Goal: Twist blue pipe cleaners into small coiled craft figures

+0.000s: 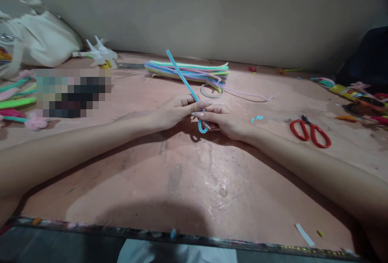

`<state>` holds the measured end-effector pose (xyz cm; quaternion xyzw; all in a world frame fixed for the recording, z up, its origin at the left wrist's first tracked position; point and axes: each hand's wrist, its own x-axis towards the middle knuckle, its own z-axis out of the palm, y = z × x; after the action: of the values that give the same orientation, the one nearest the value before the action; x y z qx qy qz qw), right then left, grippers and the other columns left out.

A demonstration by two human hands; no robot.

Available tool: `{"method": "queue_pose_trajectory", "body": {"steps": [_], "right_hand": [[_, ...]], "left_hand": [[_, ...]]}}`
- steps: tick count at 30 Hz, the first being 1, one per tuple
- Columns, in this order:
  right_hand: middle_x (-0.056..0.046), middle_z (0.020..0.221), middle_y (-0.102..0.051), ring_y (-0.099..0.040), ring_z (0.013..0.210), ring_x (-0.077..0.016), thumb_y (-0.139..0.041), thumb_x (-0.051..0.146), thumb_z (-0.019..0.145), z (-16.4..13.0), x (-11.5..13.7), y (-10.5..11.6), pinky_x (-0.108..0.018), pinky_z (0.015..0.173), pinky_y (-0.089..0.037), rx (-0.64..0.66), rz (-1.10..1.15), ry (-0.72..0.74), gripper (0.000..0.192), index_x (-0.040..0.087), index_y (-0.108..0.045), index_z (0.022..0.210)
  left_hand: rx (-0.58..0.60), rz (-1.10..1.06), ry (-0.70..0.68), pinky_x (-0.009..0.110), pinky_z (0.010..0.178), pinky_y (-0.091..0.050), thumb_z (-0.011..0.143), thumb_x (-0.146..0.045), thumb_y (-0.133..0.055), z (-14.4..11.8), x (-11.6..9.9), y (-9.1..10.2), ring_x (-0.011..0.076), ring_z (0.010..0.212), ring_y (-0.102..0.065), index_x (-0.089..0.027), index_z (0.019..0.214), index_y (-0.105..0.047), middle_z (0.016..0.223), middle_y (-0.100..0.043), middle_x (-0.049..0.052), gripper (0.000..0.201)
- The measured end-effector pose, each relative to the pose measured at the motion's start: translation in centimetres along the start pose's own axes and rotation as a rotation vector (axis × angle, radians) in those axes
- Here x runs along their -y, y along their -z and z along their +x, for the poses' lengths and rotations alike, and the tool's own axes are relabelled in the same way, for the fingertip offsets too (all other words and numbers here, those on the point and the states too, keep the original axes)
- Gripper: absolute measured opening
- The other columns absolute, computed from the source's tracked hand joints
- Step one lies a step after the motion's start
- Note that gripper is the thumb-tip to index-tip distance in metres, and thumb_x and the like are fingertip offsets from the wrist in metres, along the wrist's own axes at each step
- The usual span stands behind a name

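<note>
While both hands are together at mid-table, the left hand (177, 112) and the right hand (226, 120) are pinched on one blue pipe cleaner (182, 76), fingertips overlapping. Its straight length slants up toward the far left; its near end bends into a loop (202, 127) just below the fingers. Whether the loop's tip is tucked against the stem cannot be told, as the fingers cover it. Main risk, in my judgement: if the pinch slackens, the loop could spring wider; if one hand twists harder than the other, it could kink or turn out lopsided. The long free end, pointing over the bundle of pipe cleaners (184, 70) on the far side, might snag there if the hands swing that way. Near the bundle's right end lie a pale ring (211, 92) and a loose lilac strand (247, 95), which could catch a sleeve-less wrist or finger. Blue scraps (258, 117) sit right of the hands; farther right, red-handled cutters (324, 141) lie with their blades pointing to the far side, so a blind reach could nick a finger. Far left, glue bottles (104, 64) stand close together; a wide elbow could topple them.
</note>
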<state>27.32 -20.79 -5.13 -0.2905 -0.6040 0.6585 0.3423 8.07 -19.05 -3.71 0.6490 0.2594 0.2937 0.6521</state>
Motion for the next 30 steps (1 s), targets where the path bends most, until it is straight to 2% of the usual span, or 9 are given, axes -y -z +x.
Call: {"method": "queue_pose_trajectory", "body": {"steps": [5, 9, 12, 17, 20, 23, 26, 28, 30], "right_hand": [[0.009, 0.058, -0.039, -0.03, 0.054, -0.0072, -0.076, 0.038, 0.094, 0.0, -0.4, 0.0, -0.024, 0.051, -0.024, 0.02, 0.037, 0.001, 0.027, 0.017, -0.063, 0.081], [0.007, 0.064, -0.046, -0.034, 0.057, -0.0076, -0.074, 0.034, 0.092, 0.2, -0.4, 0.4, -0.024, 0.053, -0.025, -0.007, -0.068, 0.003, 0.022, 0.016, -0.065, 0.084], [0.003, 0.073, -0.055, -0.044, 0.064, -0.0092, -0.074, 0.032, 0.091, 0.4, -0.1, 0.6, -0.024, 0.058, -0.033, 0.016, -0.162, 0.067, 0.017, 0.017, -0.067, 0.088], [0.002, 0.08, -0.062, -0.054, 0.073, -0.0104, -0.076, 0.025, 0.089, 0.4, 0.0, 0.4, -0.025, 0.069, -0.044, 0.046, -0.187, 0.124, 0.011, 0.017, -0.068, 0.086], [0.003, 0.081, -0.063, -0.057, 0.072, -0.0096, -0.08, 0.028, 0.092, 0.0, -0.1, -0.1, -0.025, 0.073, -0.052, 0.069, -0.065, 0.073, 0.015, 0.017, -0.07, 0.093], [0.004, 0.085, -0.066, -0.064, 0.076, -0.0103, -0.087, 0.031, 0.092, -0.3, -0.2, -0.6, -0.032, 0.088, -0.062, 0.106, 0.118, 0.016, 0.024, 0.02, -0.071, 0.106], [0.003, 0.083, -0.067, -0.062, 0.067, -0.0092, -0.086, 0.045, 0.093, -0.3, -0.4, -0.7, -0.025, 0.072, -0.062, 0.099, 0.177, 0.004, 0.034, 0.02, -0.069, 0.108], [0.001, 0.079, -0.068, -0.062, 0.062, -0.0097, -0.078, 0.058, 0.097, 0.0, -0.6, -0.6, -0.021, 0.055, -0.055, 0.059, 0.188, 0.006, 0.041, 0.019, -0.066, 0.101], [0.001, 0.079, -0.069, -0.062, 0.058, -0.0095, -0.075, 0.06, 0.099, 0.2, -0.8, -0.5, -0.02, 0.049, -0.051, 0.029, 0.232, 0.031, 0.042, 0.02, -0.063, 0.096]], "left_hand": [[0.087, 0.176, 0.032, 0.025, 0.065, -0.059, 0.107, -0.042, -0.063, -0.2, -1.4, 0.2, 0.0145, 0.07, -0.072, -0.015, 0.093, -0.077, 0.085, -0.08, 0.006, 0.034], [-0.046, 0.675, -0.135, 0.024, 0.066, -0.05, 0.105, -0.042, -0.063, 0.1, -1.9, 0.7, 0.0147, 0.072, -0.067, -0.016, 0.079, -0.073, 0.076, -0.073, 0.003, 0.038], [-0.117, 0.878, -0.17, 0.027, 0.069, -0.047, 0.107, -0.043, -0.058, 0.1, -2.0, 0.8, 0.0173, 0.076, -0.066, -0.016, 0.085, -0.076, 0.079, -0.074, 0.003, 0.039], [-0.107, 0.923, -0.167, 0.029, 0.069, -0.043, 0.107, -0.044, -0.052, -0.1, -2.2, 0.6, 0.0167, 0.073, -0.062, -0.018, 0.091, -0.077, 0.081, -0.074, 0.003, 0.039], [-0.11, 0.949, -0.151, 0.029, 0.068, -0.043, 0.106, -0.044, -0.053, -0.2, -2.5, 0.6, 0.0173, 0.074, -0.063, -0.018, 0.09, -0.076, 0.082, -0.074, 0.003, 0.038], [-0.128, 0.943, -0.168, 0.027, 0.072, -0.048, 0.106, -0.041, -0.053, -0.1, -2.9, 0.6, 0.0178, 0.079, -0.066, -0.018, 0.09, -0.075, 0.083, -0.073, 0.003, 0.036], [-0.134, 0.909, -0.187, 0.026, 0.077, -0.052, 0.106, -0.04, -0.051, -0.1, -3.3, 0.8, 0.0174, 0.082, -0.068, -0.019, 0.087, -0.071, 0.082, -0.072, 0.002, 0.036], [-0.139, 0.897, -0.194, 0.025, 0.078, -0.053, 0.107, -0.043, -0.051, -0.2, -3.4, 0.8, 0.0171, 0.08, -0.067, -0.019, 0.082, -0.067, 0.078, -0.07, 0.001, 0.038], [-0.149, 0.875, -0.196, 0.025, 0.078, -0.052, 0.108, -0.044, -0.048, -0.3, -3.3, 0.8, 0.0166, 0.078, -0.065, -0.019, 0.08, -0.065, 0.075, -0.068, 0.001, 0.042]]}}
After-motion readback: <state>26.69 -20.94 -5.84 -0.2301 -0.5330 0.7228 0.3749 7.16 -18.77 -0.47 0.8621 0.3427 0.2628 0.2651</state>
